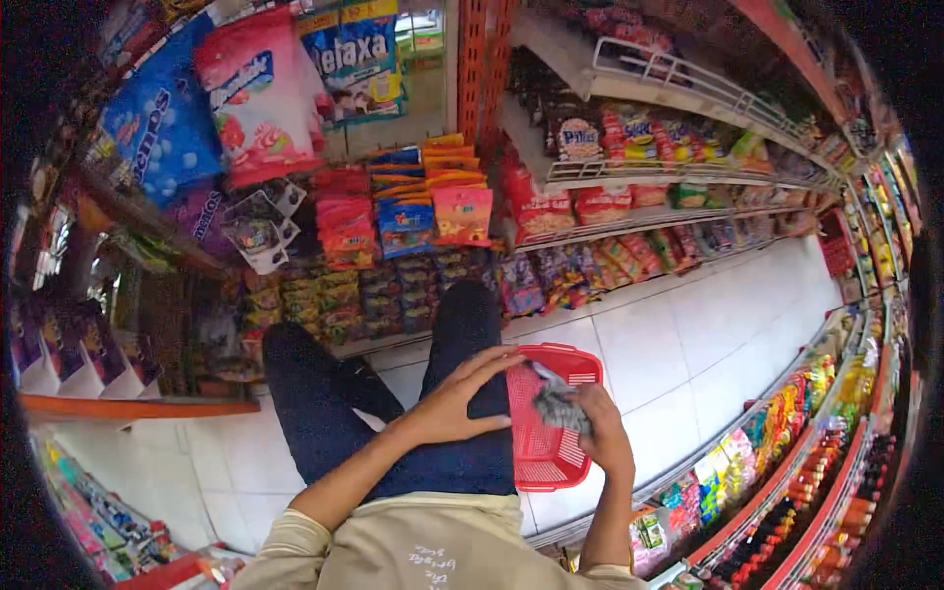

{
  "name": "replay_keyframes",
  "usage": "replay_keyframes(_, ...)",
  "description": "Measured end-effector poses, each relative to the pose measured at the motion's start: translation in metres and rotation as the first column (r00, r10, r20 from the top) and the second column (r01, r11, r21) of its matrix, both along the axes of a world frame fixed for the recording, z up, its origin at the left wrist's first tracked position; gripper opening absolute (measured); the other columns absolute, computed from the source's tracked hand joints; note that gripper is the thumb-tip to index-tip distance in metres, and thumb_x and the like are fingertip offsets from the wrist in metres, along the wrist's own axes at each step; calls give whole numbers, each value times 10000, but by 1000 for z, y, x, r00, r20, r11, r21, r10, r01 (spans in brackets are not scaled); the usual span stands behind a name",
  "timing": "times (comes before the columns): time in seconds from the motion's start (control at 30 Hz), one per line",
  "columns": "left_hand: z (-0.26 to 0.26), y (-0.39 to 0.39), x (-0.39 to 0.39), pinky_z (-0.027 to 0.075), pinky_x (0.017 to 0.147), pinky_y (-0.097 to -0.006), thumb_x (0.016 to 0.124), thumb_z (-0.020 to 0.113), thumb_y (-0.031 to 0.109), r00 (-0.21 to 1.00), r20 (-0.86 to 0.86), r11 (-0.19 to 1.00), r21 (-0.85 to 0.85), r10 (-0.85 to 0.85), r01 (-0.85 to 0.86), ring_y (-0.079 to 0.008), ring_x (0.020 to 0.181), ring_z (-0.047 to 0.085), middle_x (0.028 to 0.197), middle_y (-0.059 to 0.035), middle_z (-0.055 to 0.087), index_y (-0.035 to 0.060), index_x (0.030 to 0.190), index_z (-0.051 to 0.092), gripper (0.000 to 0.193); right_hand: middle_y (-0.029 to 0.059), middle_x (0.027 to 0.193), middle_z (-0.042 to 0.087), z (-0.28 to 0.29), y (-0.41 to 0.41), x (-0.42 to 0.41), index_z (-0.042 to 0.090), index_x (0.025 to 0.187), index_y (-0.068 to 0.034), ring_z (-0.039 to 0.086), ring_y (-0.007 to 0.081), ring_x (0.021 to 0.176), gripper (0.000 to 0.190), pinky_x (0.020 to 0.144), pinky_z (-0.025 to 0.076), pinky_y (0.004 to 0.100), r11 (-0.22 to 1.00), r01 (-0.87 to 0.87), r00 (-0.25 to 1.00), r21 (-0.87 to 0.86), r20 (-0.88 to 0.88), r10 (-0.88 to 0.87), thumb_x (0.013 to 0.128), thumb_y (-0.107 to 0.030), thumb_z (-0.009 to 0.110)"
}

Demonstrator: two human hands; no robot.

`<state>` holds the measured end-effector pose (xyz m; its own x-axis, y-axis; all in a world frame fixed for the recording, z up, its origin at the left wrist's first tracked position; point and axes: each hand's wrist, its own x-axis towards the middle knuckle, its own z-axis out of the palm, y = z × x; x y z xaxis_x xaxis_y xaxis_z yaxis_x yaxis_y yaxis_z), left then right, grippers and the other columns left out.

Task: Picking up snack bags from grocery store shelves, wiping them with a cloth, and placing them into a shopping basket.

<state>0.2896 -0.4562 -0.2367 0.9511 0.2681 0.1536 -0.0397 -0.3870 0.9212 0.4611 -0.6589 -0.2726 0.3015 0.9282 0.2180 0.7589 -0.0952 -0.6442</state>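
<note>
My right hand point(606, 428) grips a crumpled grey bundle point(560, 407), perhaps a cloth or a bunch of packets; blur hides what it is. The bundle is above a red plastic shopping basket point(529, 461) beside my right leg. My left hand point(461, 394) has its thumb and fingers spread, with nothing between them. Its fingertips lie near the basket's left rim; whether they touch it cannot be told. Beyond my knees hang orange, blue and pink candy packets point(409, 221), and a small black-and-white packet strip point(258, 228) hangs to their left.
Large candy bags point(262, 103) hang at upper left. Wire-fronted shelves point(664, 169) of snacks run along the far side. Stocked red-edged shelves point(782, 464) curve along the right. An orange-edged shelf point(140, 405) juts in at left. White floor tiles point(664, 354) lie between the shelves.
</note>
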Motion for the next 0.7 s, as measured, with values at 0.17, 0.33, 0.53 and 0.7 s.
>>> replay_keyframes(0.17,29,12,-35,288,971,-363,627,711,237,986,126,991,85,-110,99,-274,1168,371,1244,-121,414,85,1224,396,692,168,981,521,88,50,-47,524,997,-11,477,331,977,490,868,365,398,945,-326,935,23,-140,326,509,-10,485)
replay_keyframes(0.33,23,36,-102,397,859,-300,657,678,109,991,134,991,-127,-11,29,-206,974,547,1094,-118,550,26,1148,474,538,187,986,518,96,116,-76,533,981,14,473,336,1005,488,904,344,391,803,-582,745,130,-311,590,502,-62,473)
replay_keyframes(0.53,-47,28,-149,399,831,-293,819,491,419,900,-235,224,-917,368,-331,-180,987,514,1073,-80,537,57,1175,423,512,151,939,569,93,169,-120,555,930,25,517,316,913,434,838,383,376,845,-459,766,274,-359,533,530,-101,442)
replay_keyframes(0.7,-45,33,-142,432,820,-370,839,451,429,856,-212,34,-966,471,-257,-241,955,540,1067,-113,535,53,1164,406,499,179,983,554,86,183,-138,515,953,2,513,324,942,417,852,375,370,903,17,946,429,-300,125,548,34,424)
